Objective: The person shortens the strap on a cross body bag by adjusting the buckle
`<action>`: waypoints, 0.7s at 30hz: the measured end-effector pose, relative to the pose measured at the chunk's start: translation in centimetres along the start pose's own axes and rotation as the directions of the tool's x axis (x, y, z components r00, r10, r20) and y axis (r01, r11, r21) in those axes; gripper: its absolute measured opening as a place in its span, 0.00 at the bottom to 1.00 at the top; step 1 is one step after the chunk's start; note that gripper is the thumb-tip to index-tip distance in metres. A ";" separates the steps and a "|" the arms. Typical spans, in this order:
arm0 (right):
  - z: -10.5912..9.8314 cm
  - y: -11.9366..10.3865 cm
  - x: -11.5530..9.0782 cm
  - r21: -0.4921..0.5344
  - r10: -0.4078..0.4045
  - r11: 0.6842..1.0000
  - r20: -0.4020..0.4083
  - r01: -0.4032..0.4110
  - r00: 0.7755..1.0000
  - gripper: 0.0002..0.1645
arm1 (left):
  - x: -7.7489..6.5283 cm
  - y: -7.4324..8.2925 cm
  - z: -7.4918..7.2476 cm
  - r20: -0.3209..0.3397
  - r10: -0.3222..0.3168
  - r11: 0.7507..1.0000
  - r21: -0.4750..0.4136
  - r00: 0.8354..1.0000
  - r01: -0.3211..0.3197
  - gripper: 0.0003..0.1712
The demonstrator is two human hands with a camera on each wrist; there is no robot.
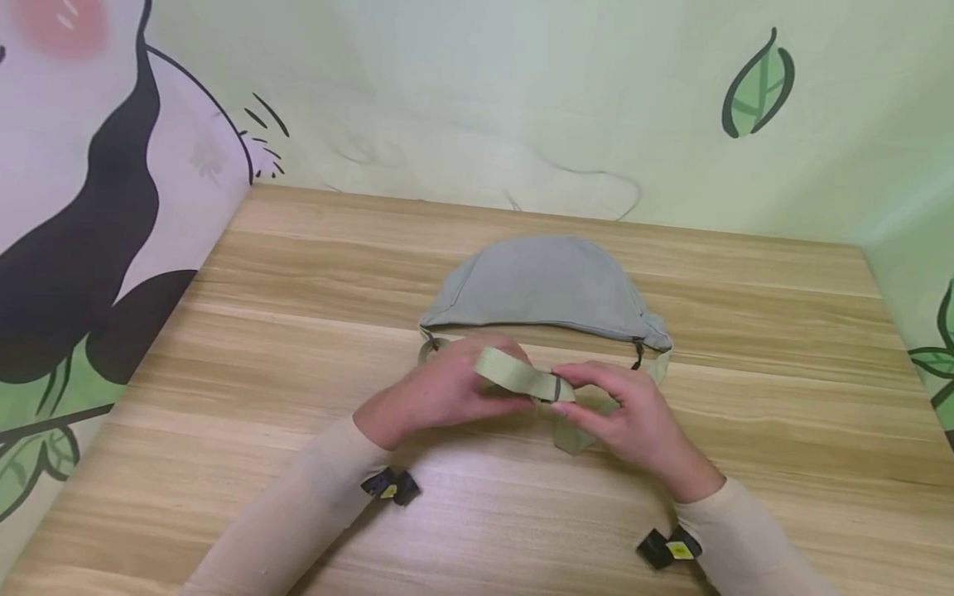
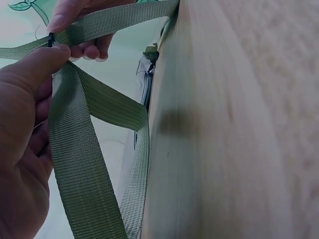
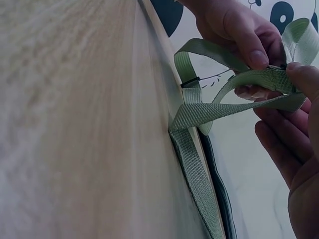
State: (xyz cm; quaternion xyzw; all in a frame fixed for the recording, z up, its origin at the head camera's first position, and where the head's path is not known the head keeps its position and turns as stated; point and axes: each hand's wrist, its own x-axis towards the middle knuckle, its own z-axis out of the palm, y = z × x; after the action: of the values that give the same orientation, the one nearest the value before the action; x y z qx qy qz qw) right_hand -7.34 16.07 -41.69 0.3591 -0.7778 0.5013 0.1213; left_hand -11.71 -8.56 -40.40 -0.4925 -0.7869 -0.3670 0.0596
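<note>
A grey waist bag [image 1: 547, 281] lies on the table with its curved side away from me and its zipper edge facing my hands. Its pale green webbing strap [image 1: 510, 372] is raised in front of the bag, with a loop sticking up. A dark slider [image 1: 556, 388] sits on the strap between my hands. My left hand [image 1: 458, 385] pinches the strap just left of the slider. My right hand [image 1: 641, 418] pinches it close to the slider, between thumb and fingers. More strap [image 2: 84, 159] hangs in a folded loop below the left thumb in the left wrist view.
The wood-grain table [image 1: 298, 397] runs back to a painted wall [image 1: 484, 99], with walls at left and right too. A dark zipper pull [image 1: 638, 356] hangs at the bag's right corner. Black wrist cameras are on both sleeves.
</note>
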 end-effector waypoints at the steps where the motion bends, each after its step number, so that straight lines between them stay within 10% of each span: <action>1: 0.0 0.1 0.0 -0.005 -0.016 1.000 -0.004 0.016 1.000 0.29 | 0.0 0.0 0.0 -0.008 0.018 1.000 0.023 1.000 -0.018 0.16; 7: -0.3 0.2 0.0 -0.031 -0.074 0.997 -0.002 0.074 0.997 0.31 | -0.3 -0.1 -0.3 -0.029 0.120 0.984 0.134 0.992 -0.115 0.15; 21: -2.1 -0.5 0.3 -0.150 -0.144 0.977 0.049 0.150 0.988 0.24 | -1.7 -0.9 -1.8 -0.012 0.127 0.949 0.293 0.992 -0.118 0.16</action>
State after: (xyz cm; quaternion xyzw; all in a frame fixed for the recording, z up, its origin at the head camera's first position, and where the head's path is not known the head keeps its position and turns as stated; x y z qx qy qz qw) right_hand -7.58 17.68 -40.25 0.4147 -0.7875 0.4229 0.1704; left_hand -12.12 -11.14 -40.35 -0.5204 -0.7994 -0.2499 0.1663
